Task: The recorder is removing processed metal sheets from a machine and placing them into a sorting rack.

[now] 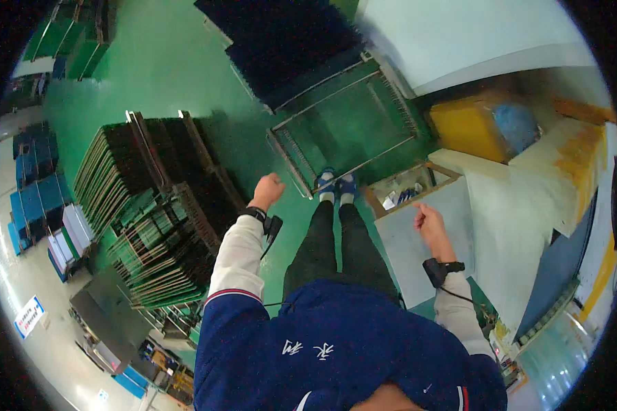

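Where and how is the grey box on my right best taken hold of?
Likely by the wooden rim, from above: the left hand on its left edge, the right hand on its right, fingers hooked inside. The box stands open-topped, so the rim offers an edge; the broad flat side in view shows no handle.

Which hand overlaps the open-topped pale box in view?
The right hand, seen against the pale box; the left hand shows against green floor.

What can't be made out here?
All head view:
- Left hand, right hand: palms hidden by their own curl.
- Grey bin: deeper contents hidden by its walls.
- Blue bundle: blurred.
- Dark stack: cut off by top edge.
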{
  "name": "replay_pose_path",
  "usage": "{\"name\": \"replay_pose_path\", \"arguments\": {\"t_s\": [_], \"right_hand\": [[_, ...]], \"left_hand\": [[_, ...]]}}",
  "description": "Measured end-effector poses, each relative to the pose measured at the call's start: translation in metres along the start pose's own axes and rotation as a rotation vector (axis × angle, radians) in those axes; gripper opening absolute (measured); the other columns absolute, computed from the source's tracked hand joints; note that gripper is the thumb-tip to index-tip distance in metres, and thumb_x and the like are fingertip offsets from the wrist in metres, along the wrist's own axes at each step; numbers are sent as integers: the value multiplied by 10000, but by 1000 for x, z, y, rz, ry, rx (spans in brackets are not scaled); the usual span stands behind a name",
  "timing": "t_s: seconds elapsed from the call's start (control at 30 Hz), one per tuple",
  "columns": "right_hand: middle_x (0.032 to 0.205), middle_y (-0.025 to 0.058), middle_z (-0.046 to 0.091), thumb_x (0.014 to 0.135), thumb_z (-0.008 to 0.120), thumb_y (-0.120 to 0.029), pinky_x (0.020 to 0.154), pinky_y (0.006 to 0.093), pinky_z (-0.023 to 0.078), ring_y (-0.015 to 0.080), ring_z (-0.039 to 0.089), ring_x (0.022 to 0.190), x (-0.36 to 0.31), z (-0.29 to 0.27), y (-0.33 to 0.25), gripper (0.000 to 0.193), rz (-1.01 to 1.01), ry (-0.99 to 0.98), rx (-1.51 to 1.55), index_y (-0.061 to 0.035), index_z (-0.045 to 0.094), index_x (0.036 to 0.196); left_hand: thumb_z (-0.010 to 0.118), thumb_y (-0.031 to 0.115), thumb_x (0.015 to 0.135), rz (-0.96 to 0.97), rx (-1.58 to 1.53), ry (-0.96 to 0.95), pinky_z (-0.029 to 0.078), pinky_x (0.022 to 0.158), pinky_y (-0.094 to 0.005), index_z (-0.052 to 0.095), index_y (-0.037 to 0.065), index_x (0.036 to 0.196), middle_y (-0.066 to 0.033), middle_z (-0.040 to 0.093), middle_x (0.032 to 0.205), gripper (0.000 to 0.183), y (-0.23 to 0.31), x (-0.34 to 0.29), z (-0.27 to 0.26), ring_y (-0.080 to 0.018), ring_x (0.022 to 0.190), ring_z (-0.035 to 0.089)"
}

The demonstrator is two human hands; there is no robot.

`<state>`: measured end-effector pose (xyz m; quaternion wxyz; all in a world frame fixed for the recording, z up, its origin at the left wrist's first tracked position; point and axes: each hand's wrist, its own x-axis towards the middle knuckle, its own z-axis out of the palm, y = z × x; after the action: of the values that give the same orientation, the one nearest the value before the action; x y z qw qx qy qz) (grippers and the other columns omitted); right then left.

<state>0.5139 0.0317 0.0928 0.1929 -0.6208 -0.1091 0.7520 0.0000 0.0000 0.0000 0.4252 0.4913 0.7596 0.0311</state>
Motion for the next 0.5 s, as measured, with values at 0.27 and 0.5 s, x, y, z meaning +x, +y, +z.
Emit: {"name": "replay_pose_path", "arguments": {"t_s": [0.27,0.5], "right_hand": [[724,66,603,892,419,-258,605,280,432,146,571,650,97,61,-26,259,35,200,-305,-62,553,996],[728,52,624,860,461,-303,614,257,414,128,576,666,192,43,-29,269,35,154,-559,-78,597,917]], "left_hand": [[571,257,683,-15,-45,114,449,752,-421,608,21,894,-203,597,881,318,14,74,-8,-363,856,561],[597,278,688,-45,-64,139,456,750,-415,606,23,914,-190,602,901,341,5,148,21,-345,857,570]]}}
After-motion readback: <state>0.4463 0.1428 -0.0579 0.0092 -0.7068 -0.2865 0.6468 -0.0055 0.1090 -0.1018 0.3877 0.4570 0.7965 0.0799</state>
